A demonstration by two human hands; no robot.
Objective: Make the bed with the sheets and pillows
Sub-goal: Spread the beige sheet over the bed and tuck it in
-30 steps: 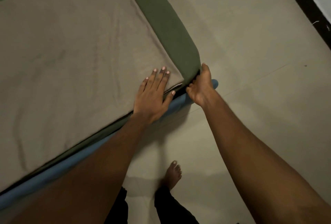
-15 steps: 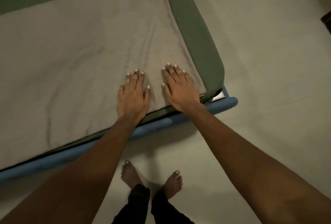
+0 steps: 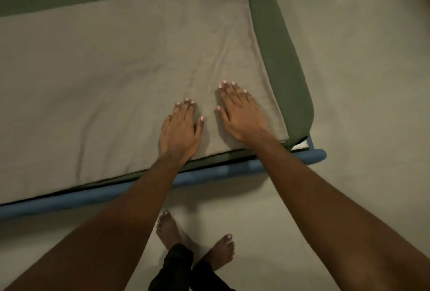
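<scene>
Left hand [image 3: 180, 130] and right hand [image 3: 242, 116] flat, fingers [image 3: 185, 110] straight, on beige sheet [image 3: 116, 69]; pale floor [image 3: 360, 81].

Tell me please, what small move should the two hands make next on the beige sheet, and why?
Probably slide the left hand leftward, flat along the beige sheet. Both it and the right hand lie flat near the bed's corner, pressing the cloth there, while long creases show further left near the edge.
</scene>
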